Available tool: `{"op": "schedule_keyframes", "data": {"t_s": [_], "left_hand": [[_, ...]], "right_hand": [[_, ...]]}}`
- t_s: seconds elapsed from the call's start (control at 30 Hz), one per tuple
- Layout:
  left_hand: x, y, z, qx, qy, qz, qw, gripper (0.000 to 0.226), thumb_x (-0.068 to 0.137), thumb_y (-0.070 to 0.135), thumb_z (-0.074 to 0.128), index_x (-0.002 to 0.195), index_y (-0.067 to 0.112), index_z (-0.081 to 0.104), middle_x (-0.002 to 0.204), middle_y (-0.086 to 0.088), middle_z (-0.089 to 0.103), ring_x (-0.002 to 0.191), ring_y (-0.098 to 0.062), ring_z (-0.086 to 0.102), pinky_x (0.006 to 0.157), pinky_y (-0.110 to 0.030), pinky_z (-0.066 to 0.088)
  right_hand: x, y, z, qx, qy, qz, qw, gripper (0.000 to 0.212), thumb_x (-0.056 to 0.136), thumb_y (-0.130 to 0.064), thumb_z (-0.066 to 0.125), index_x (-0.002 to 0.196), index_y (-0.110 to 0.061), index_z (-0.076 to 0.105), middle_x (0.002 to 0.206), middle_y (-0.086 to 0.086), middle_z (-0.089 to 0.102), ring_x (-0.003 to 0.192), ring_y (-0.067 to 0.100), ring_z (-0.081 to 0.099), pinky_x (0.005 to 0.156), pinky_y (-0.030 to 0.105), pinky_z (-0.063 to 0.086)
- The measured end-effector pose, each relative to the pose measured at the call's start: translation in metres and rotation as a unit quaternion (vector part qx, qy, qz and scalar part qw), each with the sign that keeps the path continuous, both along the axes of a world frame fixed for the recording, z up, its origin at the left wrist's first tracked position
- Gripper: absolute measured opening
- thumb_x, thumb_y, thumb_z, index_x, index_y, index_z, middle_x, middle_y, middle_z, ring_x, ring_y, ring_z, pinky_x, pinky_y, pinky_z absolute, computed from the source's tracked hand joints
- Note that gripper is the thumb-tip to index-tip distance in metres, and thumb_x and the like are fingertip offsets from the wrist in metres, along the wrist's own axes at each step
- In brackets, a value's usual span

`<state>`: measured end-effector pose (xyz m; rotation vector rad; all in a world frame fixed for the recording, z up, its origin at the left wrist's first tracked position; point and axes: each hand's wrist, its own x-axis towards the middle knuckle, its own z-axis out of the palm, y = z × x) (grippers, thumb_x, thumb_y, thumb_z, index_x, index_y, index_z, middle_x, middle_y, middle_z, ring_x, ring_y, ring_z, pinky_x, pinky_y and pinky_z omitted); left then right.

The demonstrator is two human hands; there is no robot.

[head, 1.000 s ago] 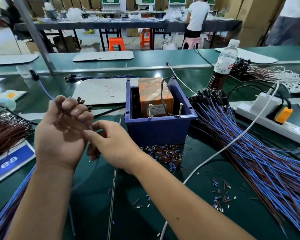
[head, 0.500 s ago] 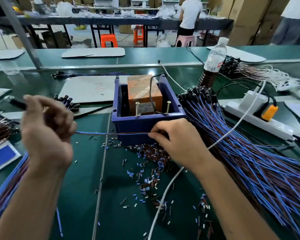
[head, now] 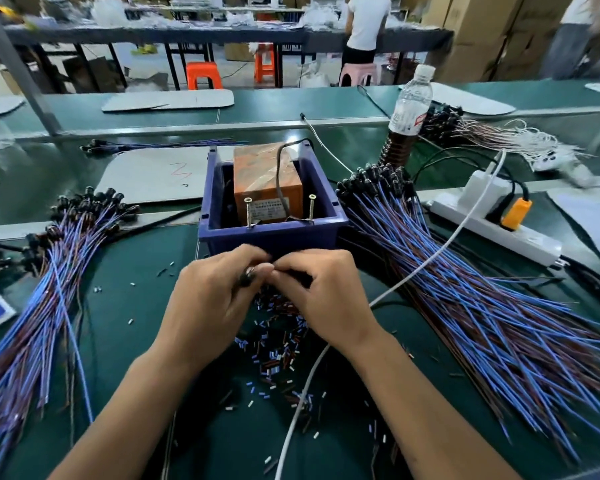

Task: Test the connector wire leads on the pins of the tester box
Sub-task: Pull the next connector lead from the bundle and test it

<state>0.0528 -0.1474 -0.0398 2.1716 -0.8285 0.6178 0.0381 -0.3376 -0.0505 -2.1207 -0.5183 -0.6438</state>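
Blue bin [head: 274, 239] with orange tester box [head: 265, 183] and two upright pins [head: 311, 207] at 12 o'clock; left hand [head: 208, 303] pinches dark connector [head: 247, 277], right hand [head: 321, 292] fingers curled, meeting left just before bin; wire leads [head: 482, 296] piled at 3 o'clock on green surface [head: 125, 306]

Green bench mat [head: 125, 299] is carrying a blue bin [head: 271, 233] at centre, wire bundles [head: 482, 306] fanning out on both sides, cut insulation bits [head: 274, 358] scattering in front of the bin, a white power strip [head: 492, 226] and a water bottle [head: 409, 105] sitting to the right, grey sheet [head: 153, 174] lying behind.
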Motion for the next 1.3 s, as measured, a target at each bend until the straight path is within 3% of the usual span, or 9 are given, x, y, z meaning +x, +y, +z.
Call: {"op": "schedule_keyframes", "data": {"t_s": [0.13, 0.3, 0.47, 0.57, 0.73, 0.97, 1.03, 1.17, 1.3], "left_hand": [[0.004, 0.007, -0.002, -0.002, -0.011, -0.015, 1.0, 0.027, 0.101, 0.04, 0.06, 0.088, 0.019, 0.072, 0.069, 0.015, 0.064, 0.062, -0.005, 0.061, 0.058, -0.035, 0.05], [0.007, 0.012, -0.006, 0.0, -0.03, 0.073, 0.997, 0.012, 0.091, 0.027, 0.069, 0.082, 0.019, 0.07, 0.065, 0.009, 0.061, 0.056, -0.019, 0.055, 0.054, -0.037, 0.047], [0.003, 0.008, -0.003, -0.009, -0.021, 0.039, 0.999, 0.005, 0.091, 0.022, 0.069, 0.092, 0.021, 0.074, 0.08, 0.012, 0.071, 0.068, -0.013, 0.066, 0.062, -0.035, 0.051], [0.0, 0.004, -0.004, 0.015, -0.011, -0.012, 1.0, 0.019, 0.085, 0.007, 0.074, 0.099, 0.02, 0.074, 0.085, 0.013, 0.071, 0.075, -0.01, 0.066, 0.067, -0.035, 0.053], [0.003, 0.007, -0.004, -0.004, -0.011, 0.009, 1.0, 0.027, 0.075, 0.0, 0.065, 0.094, 0.018, 0.073, 0.08, 0.009, 0.07, 0.073, -0.015, 0.067, 0.064, -0.039, 0.053], [0.002, 0.002, -0.007, -0.072, 0.038, -0.008, 0.997, 0.004, 0.09, 0.018, 0.07, 0.086, 0.018, 0.069, 0.072, 0.01, 0.066, 0.065, -0.016, 0.064, 0.059, -0.039, 0.051], [0.002, 0.001, -0.007, -0.084, 0.052, -0.004, 0.995, 0.011, 0.092, 0.021, 0.068, 0.083, 0.017, 0.068, 0.069, 0.007, 0.064, 0.062, -0.018, 0.061, 0.057, -0.038, 0.05], [0.001, 0.001, -0.004, -0.1, 0.083, -0.012, 0.991, 0.017, 0.094, 0.021, 0.068, 0.078, 0.015, 0.066, 0.065, 0.007, 0.061, 0.058, -0.008, 0.055, 0.056, -0.024, 0.044], [0.003, 0.009, -0.001, -0.149, 0.107, 0.002, 0.983, 0.019, 0.095, 0.019, 0.067, 0.077, 0.013, 0.067, 0.064, 0.004, 0.063, 0.056, -0.003, 0.053, 0.057, -0.017, 0.042]], "right_hand": [[-0.002, -0.005, 0.004, 0.062, 0.043, -0.032, 0.997, 0.022, 0.09, -0.035, 0.082, 0.086, -0.014, 0.081, 0.078, -0.01, 0.076, 0.074, 0.004, 0.071, 0.07, 0.028, 0.056], [0.0, -0.014, 0.003, 0.147, 0.152, -0.03, 0.977, 0.011, 0.091, -0.024, 0.08, 0.084, -0.016, 0.08, 0.068, -0.008, 0.074, 0.065, 0.004, 0.07, 0.067, 0.017, 0.052], [0.0, -0.011, 0.002, 0.185, 0.179, 0.011, 0.966, 0.011, 0.092, -0.02, 0.079, 0.082, -0.017, 0.078, 0.067, -0.003, 0.074, 0.063, 0.006, 0.069, 0.066, 0.018, 0.051], [-0.002, -0.005, 0.0, 0.176, 0.177, 0.044, 0.967, 0.01, 0.093, -0.019, 0.078, 0.084, -0.015, 0.078, 0.067, -0.001, 0.074, 0.059, 0.003, 0.066, 0.061, 0.015, 0.048], [-0.002, -0.007, 0.002, 0.214, 0.199, 0.031, 0.956, 0.014, 0.094, -0.025, 0.078, 0.082, -0.018, 0.078, 0.066, 0.002, 0.074, 0.05, 0.003, 0.057, 0.05, 0.016, 0.044], [-0.003, -0.007, 0.004, 0.227, 0.208, 0.034, 0.951, 0.018, 0.095, -0.027, 0.077, 0.08, -0.018, 0.076, 0.065, 0.005, 0.073, 0.049, 0.009, 0.055, 0.048, 0.019, 0.043], [-0.004, -0.008, 0.004, 0.226, 0.204, 0.037, 0.952, 0.019, 0.095, -0.028, 0.076, 0.08, -0.017, 0.076, 0.064, 0.004, 0.072, 0.049, 0.009, 0.055, 0.048, 0.02, 0.044], [-0.004, -0.009, 0.006, 0.221, 0.198, 0.051, 0.954, 0.022, 0.096, -0.027, 0.075, 0.078, -0.015, 0.074, 0.063, 0.005, 0.07, 0.049, 0.01, 0.056, 0.048, 0.018, 0.044], [-0.001, -0.021, 0.009, 0.261, 0.164, 0.005, 0.951, 0.02, 0.098, -0.025, 0.073, 0.08, -0.016, 0.074, 0.063, 0.004, 0.069, 0.05, 0.011, 0.056, 0.05, 0.019, 0.044]]}}
